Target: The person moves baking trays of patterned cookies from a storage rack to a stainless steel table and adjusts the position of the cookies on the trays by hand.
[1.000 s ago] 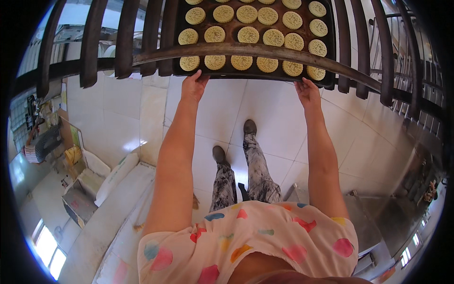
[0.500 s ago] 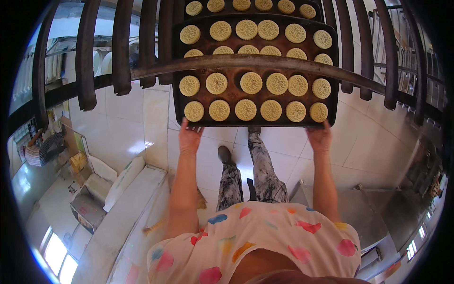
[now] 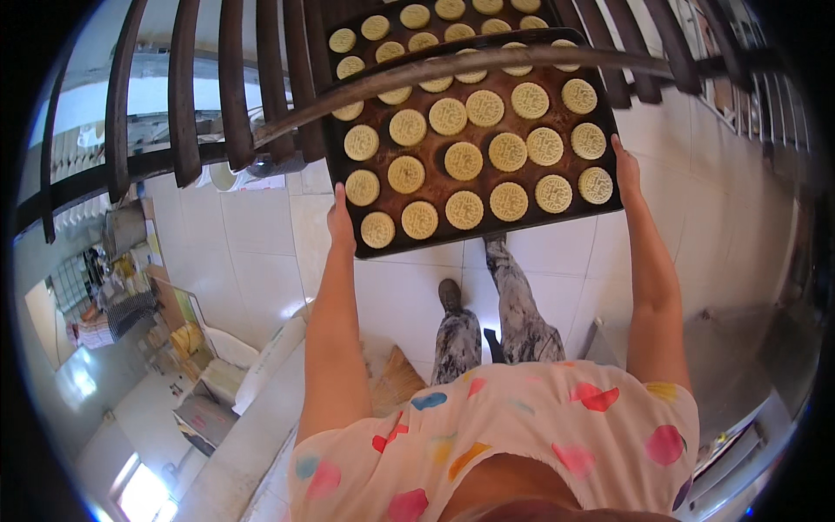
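Note:
A dark baking tray [image 3: 435, 237] lies partly beneath a rack bar, its near part out in front. Rows of round, pale yellow pastries [image 3: 464, 210] with stamped tops and scalloped edges cover it. My left hand [image 3: 342, 224] grips the tray's left edge near the front corner, thumb up along the rim. On the right edge, a little farther up, my right hand [image 3: 626, 174] holds the rim the same way. Both hands' fingers are mostly hidden under the tray. It sits slightly turned, left front corner nearest me.
The rack's dark slats [image 3: 232, 87] and curved cross bar [image 3: 461, 65] span the top. Behind lies a second tray of pastries [image 3: 415, 16]. Below are pale floor tiles [image 3: 261, 235] and a straw broom [image 3: 398, 380]. Grey metal surfaces [image 3: 731, 365] stand at right.
The tray has come farther out toward me from under the bar and turned slightly. My hands have shifted from its front corners to its side edges. The view has also turned.

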Available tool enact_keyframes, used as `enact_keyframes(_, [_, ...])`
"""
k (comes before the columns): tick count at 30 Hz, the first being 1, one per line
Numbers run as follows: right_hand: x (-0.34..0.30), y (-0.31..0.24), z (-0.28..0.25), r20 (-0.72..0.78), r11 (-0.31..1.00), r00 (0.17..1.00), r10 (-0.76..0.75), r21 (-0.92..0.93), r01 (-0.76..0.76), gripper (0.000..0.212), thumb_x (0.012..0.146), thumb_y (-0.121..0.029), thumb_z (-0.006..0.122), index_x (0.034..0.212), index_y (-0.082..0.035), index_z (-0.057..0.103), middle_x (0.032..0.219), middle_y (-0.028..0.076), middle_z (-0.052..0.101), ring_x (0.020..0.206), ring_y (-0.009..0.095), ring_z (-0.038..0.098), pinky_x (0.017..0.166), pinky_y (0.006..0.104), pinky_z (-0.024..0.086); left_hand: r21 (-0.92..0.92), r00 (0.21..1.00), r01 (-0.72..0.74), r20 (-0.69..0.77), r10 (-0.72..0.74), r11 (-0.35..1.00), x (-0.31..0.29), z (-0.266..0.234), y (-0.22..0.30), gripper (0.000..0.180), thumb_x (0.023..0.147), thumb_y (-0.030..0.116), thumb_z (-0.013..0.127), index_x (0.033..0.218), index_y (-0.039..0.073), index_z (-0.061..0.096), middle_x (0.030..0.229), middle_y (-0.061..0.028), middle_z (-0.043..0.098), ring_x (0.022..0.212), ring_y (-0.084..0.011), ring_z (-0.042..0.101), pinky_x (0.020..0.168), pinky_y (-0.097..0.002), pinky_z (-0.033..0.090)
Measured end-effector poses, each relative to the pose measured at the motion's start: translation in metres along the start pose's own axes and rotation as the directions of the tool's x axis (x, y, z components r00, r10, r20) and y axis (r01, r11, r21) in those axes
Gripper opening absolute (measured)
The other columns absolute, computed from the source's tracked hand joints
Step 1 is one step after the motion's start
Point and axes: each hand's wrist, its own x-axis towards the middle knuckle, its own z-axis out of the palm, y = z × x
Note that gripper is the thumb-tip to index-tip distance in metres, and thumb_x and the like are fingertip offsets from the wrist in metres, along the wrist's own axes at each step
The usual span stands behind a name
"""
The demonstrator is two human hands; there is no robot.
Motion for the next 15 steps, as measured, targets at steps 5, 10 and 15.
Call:
enact_keyframes(5, [-0.115,0.052,-0.041,-0.031,0.994,0.997,0.064,-0.090,-0.067,0.071,0.082,-0.062,0.045,0.078,0.006,0.064,0.075,0.027,0.061,0.079,0.039,0.060,0.071,0.0442,0.044,-0.026,0.979,-0.110,-0.175,0.104,0.994,-0.085,-0.023,-0.051,0.069,0.083,0.052,0.057,0.112,-0.011,0.056,0.113,-0.0143,0.059,0.103,-0.0215,0.054,0.090,-0.0307,0.042])
enact_keyframes(10, [-0.238,0.110,-0.066,-0.074,0.980,0.978,0.192,-0.030,-0.195,0.066,0.077,-0.060,0.052,0.077,0.004,0.065,0.076,0.025,0.062,0.078,0.038,0.062,0.069,0.0440,0.046,0.145,0.976,-0.036,-0.207,0.066,0.989,-0.171,-0.049,-0.074,0.075,0.082,0.060,0.051,0.099,-0.012,0.061,0.098,-0.0169,0.065,0.086,-0.0269,0.062,0.078,-0.0368,0.049])
enact_keyframes(15, [-0.265,0.149,-0.064,-0.255,0.959,0.927,0.277,0.127,-0.252,0.063,0.077,-0.055,0.056,0.074,0.008,0.063,0.065,0.023,0.060,0.065,0.033,0.062,0.063,0.0422,0.045,0.140,0.990,-0.137,-0.010,0.139,0.981,-0.142,-0.006,-0.069,0.074,0.084,0.060,0.049,0.103,-0.011,0.057,0.105,-0.0161,0.061,0.091,-0.0263,0.059,0.079,-0.0364,0.048])
